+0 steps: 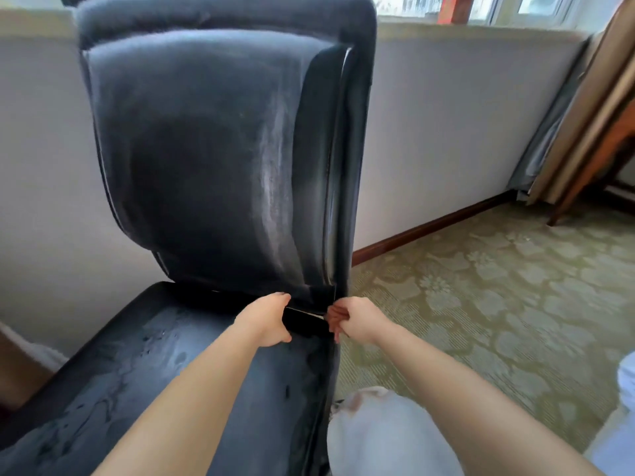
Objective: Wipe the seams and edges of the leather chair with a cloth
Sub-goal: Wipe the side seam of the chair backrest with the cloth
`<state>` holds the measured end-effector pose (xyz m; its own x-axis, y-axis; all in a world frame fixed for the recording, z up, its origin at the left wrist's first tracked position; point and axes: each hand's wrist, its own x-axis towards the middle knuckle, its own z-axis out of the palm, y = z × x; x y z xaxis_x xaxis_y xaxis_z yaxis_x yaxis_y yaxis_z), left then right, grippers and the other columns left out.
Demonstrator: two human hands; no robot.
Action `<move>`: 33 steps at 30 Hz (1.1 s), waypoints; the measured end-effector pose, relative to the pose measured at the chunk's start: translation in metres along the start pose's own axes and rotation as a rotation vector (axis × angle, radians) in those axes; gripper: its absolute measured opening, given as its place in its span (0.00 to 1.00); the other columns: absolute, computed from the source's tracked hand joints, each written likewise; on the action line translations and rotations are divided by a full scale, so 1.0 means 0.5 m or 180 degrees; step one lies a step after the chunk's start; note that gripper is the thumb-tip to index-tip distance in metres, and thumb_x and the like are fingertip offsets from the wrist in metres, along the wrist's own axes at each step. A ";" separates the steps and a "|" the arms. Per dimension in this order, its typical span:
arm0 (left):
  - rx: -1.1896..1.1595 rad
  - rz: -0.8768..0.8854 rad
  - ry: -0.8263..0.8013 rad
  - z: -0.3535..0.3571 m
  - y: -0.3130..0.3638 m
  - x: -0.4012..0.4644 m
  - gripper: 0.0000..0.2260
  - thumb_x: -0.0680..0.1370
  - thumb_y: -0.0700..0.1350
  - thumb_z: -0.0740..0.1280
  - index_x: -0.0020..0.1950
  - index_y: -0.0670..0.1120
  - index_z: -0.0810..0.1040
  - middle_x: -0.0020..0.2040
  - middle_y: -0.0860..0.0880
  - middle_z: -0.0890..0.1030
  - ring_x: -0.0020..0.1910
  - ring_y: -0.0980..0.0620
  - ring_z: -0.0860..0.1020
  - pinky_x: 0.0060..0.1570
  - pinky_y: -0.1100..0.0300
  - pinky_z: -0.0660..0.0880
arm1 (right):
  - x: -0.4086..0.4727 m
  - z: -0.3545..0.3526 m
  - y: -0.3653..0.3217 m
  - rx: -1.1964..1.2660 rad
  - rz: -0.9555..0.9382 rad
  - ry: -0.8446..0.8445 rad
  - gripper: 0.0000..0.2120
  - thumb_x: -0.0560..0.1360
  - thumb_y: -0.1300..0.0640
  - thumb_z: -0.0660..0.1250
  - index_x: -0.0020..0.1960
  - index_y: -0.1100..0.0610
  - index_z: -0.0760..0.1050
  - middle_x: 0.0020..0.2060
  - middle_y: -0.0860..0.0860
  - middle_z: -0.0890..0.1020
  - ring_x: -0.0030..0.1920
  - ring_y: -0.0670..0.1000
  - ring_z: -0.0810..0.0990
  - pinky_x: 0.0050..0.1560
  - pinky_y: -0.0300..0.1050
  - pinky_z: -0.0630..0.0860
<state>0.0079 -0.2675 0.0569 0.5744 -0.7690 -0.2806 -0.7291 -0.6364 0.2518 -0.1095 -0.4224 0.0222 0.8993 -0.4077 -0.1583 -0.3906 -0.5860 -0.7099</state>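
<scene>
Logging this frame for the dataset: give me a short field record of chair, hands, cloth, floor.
chair: black leather chair, tall backrest, seat facing the camera
surface: pale streaks on the backrest, wet-looking marks on the seat
left hand: at the gap between backrest and seat, fingers curled over a dark strip there
right hand: at the chair's right edge, fingers closed; what it holds cannot be told
cloth: no cloth clearly visible
floor: green patterned carpet

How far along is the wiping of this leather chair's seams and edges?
Partway, apparently. The seat shows wet streaks and the backrest has pale wipe marks by its right seam. Now the left hand and right hand work at the gap between seat and backrest, at the right rear corner; a cloth isn't clearly visible there. The backrest's left edge and top look dull, probably unwiped.
</scene>
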 end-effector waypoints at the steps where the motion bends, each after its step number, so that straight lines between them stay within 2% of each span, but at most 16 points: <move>1: 0.0025 0.0005 0.0058 -0.016 0.003 -0.014 0.38 0.72 0.46 0.72 0.77 0.44 0.55 0.77 0.49 0.59 0.75 0.51 0.59 0.71 0.58 0.61 | -0.008 -0.004 -0.018 0.0002 -0.0075 -0.0003 0.11 0.70 0.75 0.51 0.37 0.64 0.68 0.42 0.72 0.76 0.25 0.41 0.75 0.27 0.30 0.71; 3: 0.0037 -0.0008 0.0149 -0.042 0.007 -0.042 0.38 0.72 0.46 0.71 0.77 0.45 0.55 0.77 0.50 0.59 0.75 0.51 0.58 0.71 0.57 0.60 | -0.015 -0.009 -0.041 -0.0082 -0.0084 0.0039 0.09 0.70 0.73 0.52 0.40 0.69 0.71 0.43 0.69 0.78 0.31 0.41 0.80 0.31 0.32 0.74; 5: 0.0041 -0.0026 0.0206 -0.061 0.010 -0.072 0.38 0.72 0.46 0.71 0.77 0.46 0.54 0.77 0.50 0.58 0.75 0.51 0.58 0.71 0.57 0.60 | -0.021 -0.015 -0.065 -0.0349 -0.0139 0.0200 0.13 0.71 0.67 0.55 0.47 0.61 0.77 0.45 0.56 0.83 0.47 0.50 0.82 0.45 0.41 0.78; 6: 0.0053 -0.0019 0.0229 -0.069 0.011 -0.085 0.38 0.73 0.46 0.71 0.77 0.46 0.54 0.77 0.50 0.58 0.75 0.51 0.58 0.71 0.57 0.60 | -0.026 -0.021 -0.079 -0.0424 -0.0191 0.0242 0.15 0.72 0.65 0.57 0.51 0.56 0.78 0.49 0.52 0.83 0.51 0.52 0.81 0.51 0.44 0.78; 9: 0.0082 -0.0001 0.0331 -0.093 0.017 -0.119 0.38 0.73 0.46 0.71 0.77 0.46 0.53 0.77 0.50 0.58 0.75 0.50 0.57 0.71 0.57 0.60 | -0.045 -0.043 -0.134 -0.0466 -0.0369 0.0426 0.17 0.73 0.63 0.60 0.59 0.51 0.77 0.55 0.49 0.81 0.56 0.50 0.78 0.58 0.46 0.75; 13: 0.0066 0.0008 0.0474 -0.127 0.031 -0.153 0.38 0.74 0.46 0.71 0.78 0.46 0.53 0.77 0.50 0.58 0.75 0.50 0.58 0.71 0.55 0.61 | -0.069 -0.069 -0.192 -0.0386 -0.0471 0.0550 0.18 0.74 0.63 0.61 0.61 0.51 0.76 0.55 0.50 0.81 0.56 0.50 0.79 0.59 0.48 0.75; 20: 0.0097 0.0038 0.0614 -0.152 0.039 -0.187 0.39 0.73 0.46 0.71 0.78 0.47 0.53 0.77 0.50 0.58 0.75 0.50 0.58 0.68 0.56 0.63 | -0.106 -0.078 -0.238 -0.0494 -0.0583 0.0623 0.17 0.74 0.64 0.60 0.60 0.51 0.76 0.53 0.49 0.81 0.54 0.51 0.78 0.56 0.46 0.76; 27: 0.0194 -0.0236 0.0193 -0.097 -0.008 -0.217 0.42 0.71 0.46 0.73 0.78 0.46 0.50 0.77 0.50 0.58 0.74 0.49 0.60 0.68 0.54 0.66 | -0.122 0.010 -0.234 -0.0482 -0.0519 0.0364 0.18 0.73 0.62 0.60 0.60 0.49 0.76 0.55 0.48 0.81 0.54 0.51 0.79 0.55 0.46 0.76; 31: 0.0275 -0.0499 0.0000 -0.052 -0.064 -0.244 0.42 0.72 0.46 0.73 0.78 0.46 0.50 0.76 0.50 0.58 0.74 0.49 0.60 0.67 0.55 0.66 | -0.115 0.087 -0.235 -0.0317 -0.0518 0.0171 0.15 0.72 0.61 0.60 0.54 0.52 0.79 0.51 0.49 0.83 0.51 0.51 0.80 0.54 0.47 0.77; 33: 0.0296 -0.0691 -0.0125 -0.026 -0.103 -0.259 0.43 0.72 0.47 0.73 0.78 0.46 0.50 0.77 0.50 0.58 0.74 0.49 0.60 0.68 0.54 0.66 | -0.112 0.130 -0.239 -0.0157 -0.0509 0.0123 0.15 0.72 0.63 0.60 0.54 0.52 0.79 0.51 0.48 0.83 0.52 0.49 0.80 0.55 0.44 0.76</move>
<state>-0.0241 -0.1359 0.0922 0.7078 -0.6107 -0.3550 -0.6223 -0.7769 0.0957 -0.1006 -0.2841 0.0715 0.9429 -0.3326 -0.0190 -0.2533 -0.6788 -0.6892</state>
